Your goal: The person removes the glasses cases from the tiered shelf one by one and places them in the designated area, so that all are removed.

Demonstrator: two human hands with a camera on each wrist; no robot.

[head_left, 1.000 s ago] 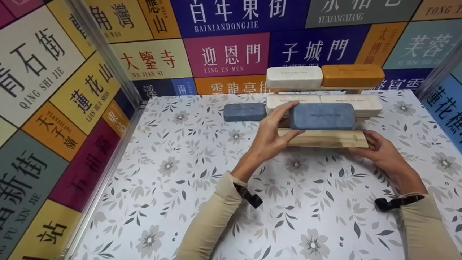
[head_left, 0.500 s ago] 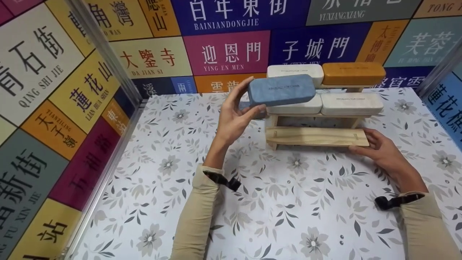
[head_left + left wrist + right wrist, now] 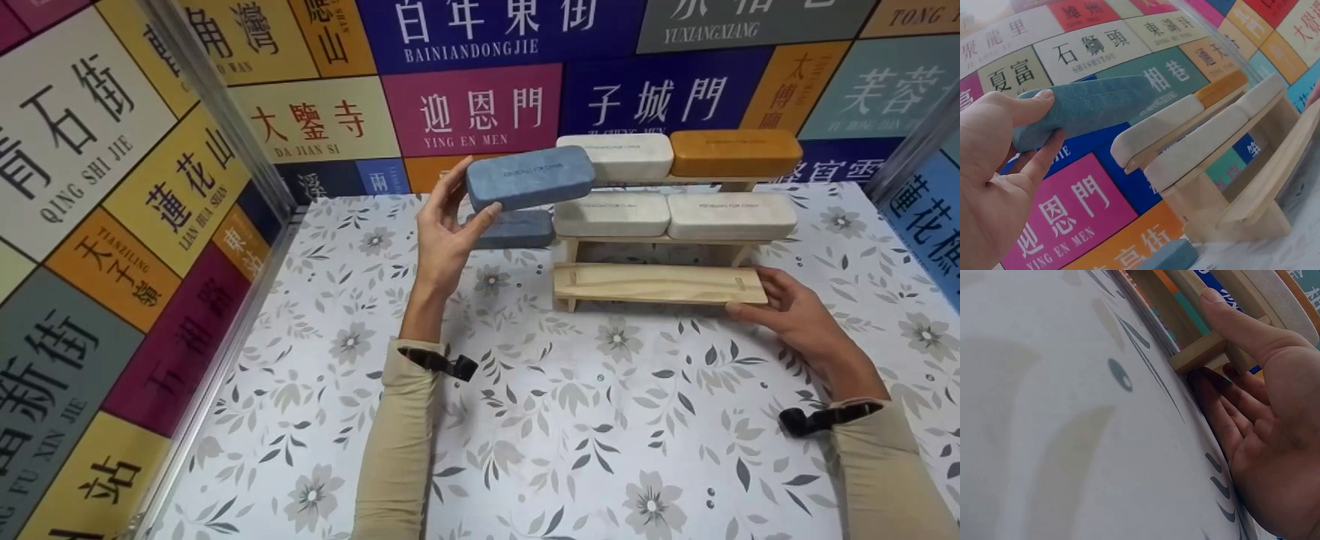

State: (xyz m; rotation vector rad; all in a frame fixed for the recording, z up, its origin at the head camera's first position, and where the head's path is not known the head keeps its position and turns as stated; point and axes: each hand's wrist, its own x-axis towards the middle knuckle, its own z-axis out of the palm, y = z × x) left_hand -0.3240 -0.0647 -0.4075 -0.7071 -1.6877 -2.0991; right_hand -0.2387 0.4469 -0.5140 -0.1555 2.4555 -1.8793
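My left hand (image 3: 444, 244) holds a blue glasses case (image 3: 530, 178) by its left end, thumb in front and fingers behind. The case is raised, tilted up to the right, and overlaps a second blue glasses case (image 3: 517, 231) on the table. In the left wrist view, the thumb lies along the near side of the held case (image 3: 1081, 104). My right hand (image 3: 799, 319) grips the right end of the low front step of a wooden stepped stand (image 3: 656, 285). The thumb is at the front in the right wrist view, with other fingers (image 3: 1224, 410) behind the stand's leg. That front step is bare.
On the stand's middle step lie two white glasses cases (image 3: 731, 215). Its top step carries a white case (image 3: 634, 154) and an orange case (image 3: 735, 152). A flower-patterned cloth (image 3: 570, 420) covers the table, and walls printed with signs (image 3: 469, 112) stand behind and left.
My left hand has lifted the blue case off the front step and carried it up and left. The right hand keeps its grip on the stand.
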